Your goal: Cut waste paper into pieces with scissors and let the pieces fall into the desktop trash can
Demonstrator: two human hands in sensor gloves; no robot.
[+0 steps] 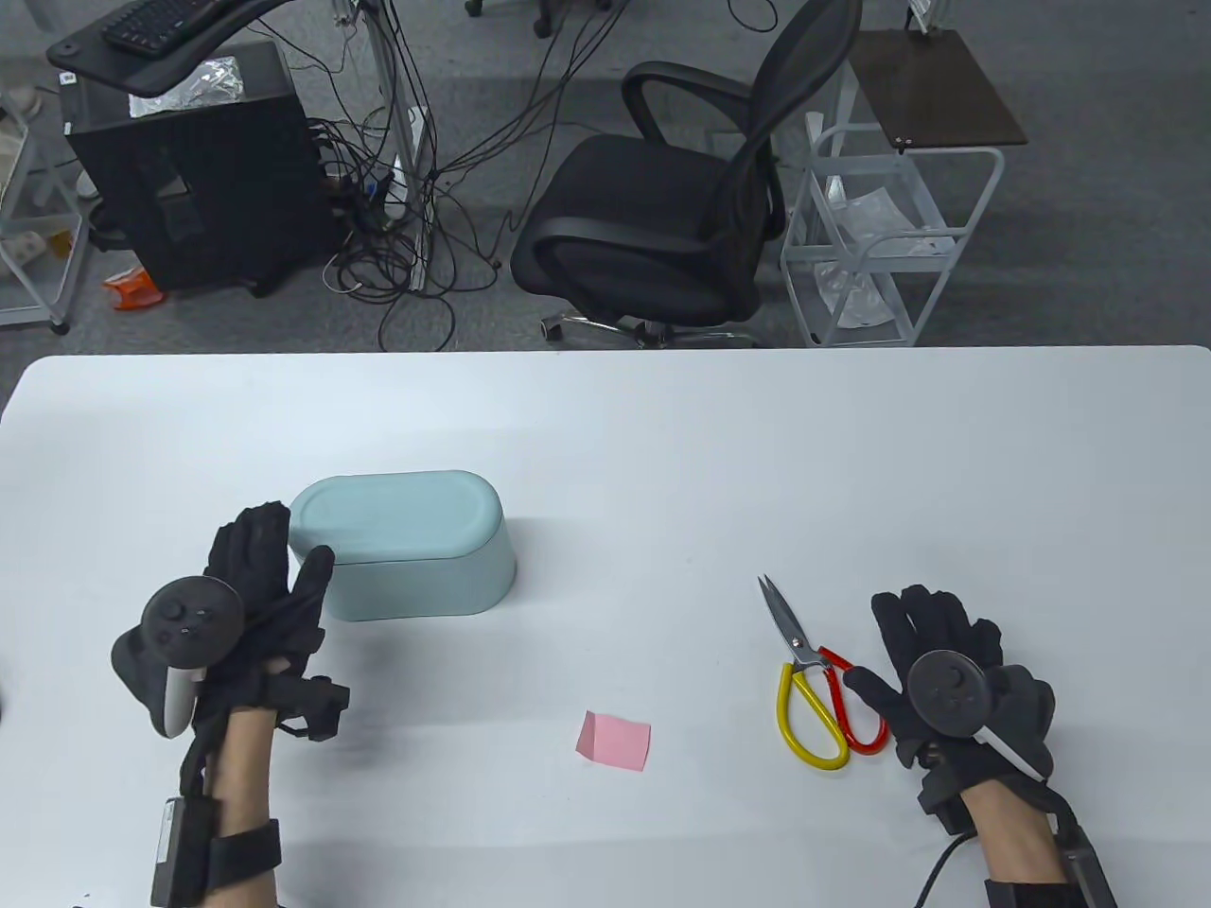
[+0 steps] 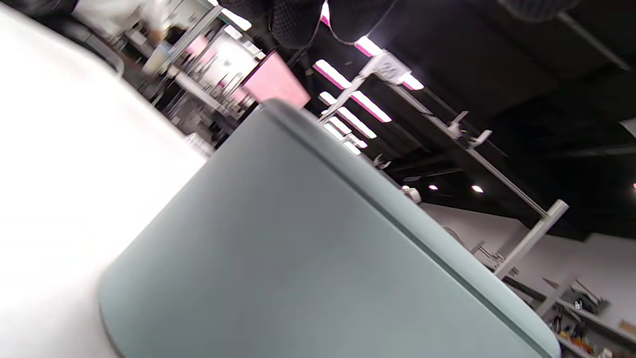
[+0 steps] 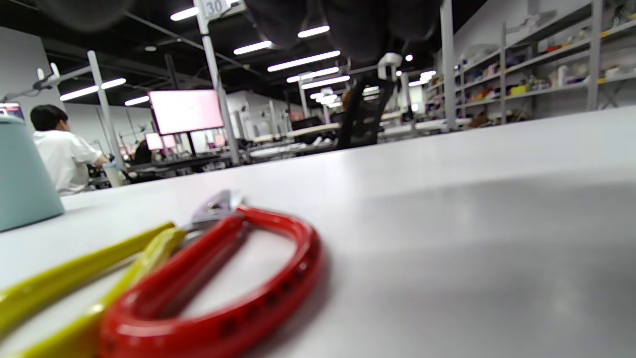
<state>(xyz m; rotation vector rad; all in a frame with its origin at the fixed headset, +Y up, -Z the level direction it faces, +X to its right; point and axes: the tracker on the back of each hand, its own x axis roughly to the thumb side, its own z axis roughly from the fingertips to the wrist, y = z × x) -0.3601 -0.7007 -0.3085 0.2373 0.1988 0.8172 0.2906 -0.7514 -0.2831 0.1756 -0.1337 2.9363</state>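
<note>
Resting flat on the table [image 1: 662, 445], the right hand [image 1: 956, 676] lies with fingers straight, gripping nothing — its thumb just touches the red handle of the scissors [image 1: 816, 681]. The left hand [image 1: 255, 605], fingers extended, sits against the trash can [image 1: 407, 544], lid closed. The pink paper [image 1: 614, 741] lies between the hands.

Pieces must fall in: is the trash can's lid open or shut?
Shut: the trash can shows a closed, smooth lid on top.
</note>
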